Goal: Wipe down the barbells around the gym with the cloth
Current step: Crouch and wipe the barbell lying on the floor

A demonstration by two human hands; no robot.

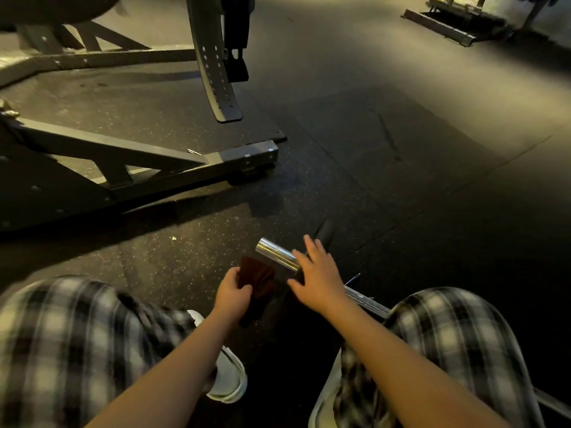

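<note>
Head view. The barbell [276, 254] is seen lying low over the floor [386, 180], near centre. Its chrome sleeve end points far and left, and its shaft runs near and right until it is hidden behind the right knee [448, 335].

The cloth [258, 279], dark reddish-brown, is gripped in the left hand [233, 293]. The fingers are curled round its near left edge, and the rest is bunched and hangs below the fist. The cloth is located just left of the sleeve and on its near side. Whether it touches the metal cannot be told.

The right hand [318, 276] is held flat with fingers straight and spread, and nothing is gripped in it. It is placed over the inner end of the sleeve, where sleeve meets shaft. Contact between palm and bar cannot be confirmed.

Both knees are noted in plaid trousers, the left knee [61, 335] at the near left. A white shoe [230, 378] is seen between the forearms, on the floor.

A grey steel rack [154, 162] is recorded at the left, well apart from the barbell. A perforated upright [216, 72] rises behind it. The picture is dim, and the trousers are blurred.
</note>
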